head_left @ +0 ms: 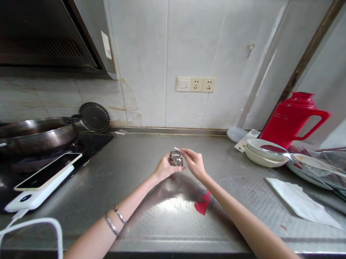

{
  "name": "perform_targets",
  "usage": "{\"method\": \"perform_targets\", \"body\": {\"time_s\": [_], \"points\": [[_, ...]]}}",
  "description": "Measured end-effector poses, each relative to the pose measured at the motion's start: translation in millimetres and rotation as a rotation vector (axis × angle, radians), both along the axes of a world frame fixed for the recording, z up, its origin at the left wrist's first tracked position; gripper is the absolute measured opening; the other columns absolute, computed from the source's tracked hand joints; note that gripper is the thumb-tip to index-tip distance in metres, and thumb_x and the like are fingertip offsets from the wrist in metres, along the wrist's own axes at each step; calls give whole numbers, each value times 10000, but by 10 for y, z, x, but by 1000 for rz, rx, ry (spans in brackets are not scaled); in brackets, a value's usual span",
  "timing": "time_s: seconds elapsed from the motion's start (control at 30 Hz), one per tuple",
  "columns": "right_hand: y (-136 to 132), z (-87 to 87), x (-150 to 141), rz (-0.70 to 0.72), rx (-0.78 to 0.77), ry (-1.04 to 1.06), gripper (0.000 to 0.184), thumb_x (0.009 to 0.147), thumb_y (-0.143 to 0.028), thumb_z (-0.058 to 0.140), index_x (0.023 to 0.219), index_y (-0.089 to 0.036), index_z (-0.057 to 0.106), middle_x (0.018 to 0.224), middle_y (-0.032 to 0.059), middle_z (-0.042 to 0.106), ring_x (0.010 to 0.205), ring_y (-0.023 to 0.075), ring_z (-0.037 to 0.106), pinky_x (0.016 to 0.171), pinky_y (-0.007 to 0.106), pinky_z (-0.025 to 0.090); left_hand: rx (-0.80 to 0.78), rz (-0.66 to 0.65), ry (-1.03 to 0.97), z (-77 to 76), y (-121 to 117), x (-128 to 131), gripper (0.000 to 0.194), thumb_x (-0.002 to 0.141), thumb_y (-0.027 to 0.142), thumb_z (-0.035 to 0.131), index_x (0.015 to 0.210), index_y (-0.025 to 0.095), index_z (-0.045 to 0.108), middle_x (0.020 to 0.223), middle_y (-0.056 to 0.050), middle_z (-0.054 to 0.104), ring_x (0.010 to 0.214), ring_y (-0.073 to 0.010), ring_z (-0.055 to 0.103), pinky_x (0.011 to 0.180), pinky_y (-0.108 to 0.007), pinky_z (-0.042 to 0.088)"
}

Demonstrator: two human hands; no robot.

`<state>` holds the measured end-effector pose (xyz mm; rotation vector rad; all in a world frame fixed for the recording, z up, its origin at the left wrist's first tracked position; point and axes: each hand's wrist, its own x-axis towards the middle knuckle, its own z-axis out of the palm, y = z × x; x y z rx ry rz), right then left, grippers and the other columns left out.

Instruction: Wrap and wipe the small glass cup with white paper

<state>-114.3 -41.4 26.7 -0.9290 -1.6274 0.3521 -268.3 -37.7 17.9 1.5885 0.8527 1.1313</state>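
Note:
Over the middle of the steel counter (146,216) both my hands meet on a small shiny silver packet (176,158). My left hand (165,167) is closed around its left side and underside. My right hand (193,161) pinches the packet's top edge between thumb and fingertips. The packet is held a little above the counter. Two thin bracelets (115,219) circle my left wrist.
A phone on a white power bank (41,179) with a white cable lies at the left, beside a dark wok (32,135) on the stove. At the right stand a red thermos jug (294,117), stacked bowls (265,152), plates and a white napkin (301,202). A red scrap (203,204) lies on the counter.

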Motion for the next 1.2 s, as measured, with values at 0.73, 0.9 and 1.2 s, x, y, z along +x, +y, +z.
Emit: {"method": "perform_targets", "body": {"time_s": [0.73,0.9,1.2], "points": [[-53,121,110,61,-50,-21,255,889,-336,509,966,-202,713,962,54,738,887,209,688,787,313,540,-64,1,54,11,-56,55,537,544,288,820,994,128,576,804,-11,642,687,-127,591,640,-240,455],[-122,132,72,175,-58,-38,270,912,-322,479,1044,-219,690,1049,49,719,974,210,672,857,354,537,-74,-2,34,25,-77,78,496,551,303,815,955,136,580,760,1,624,635,-114,568,590,-230,438],[-204,132,38,200,161,-191,292,923,-197,433,1103,-270,652,1146,12,681,1071,195,639,1108,512,329,-34,27,18,30,-37,85,440,567,295,792,938,129,623,664,16,593,594,-103,528,530,-206,408]]}}
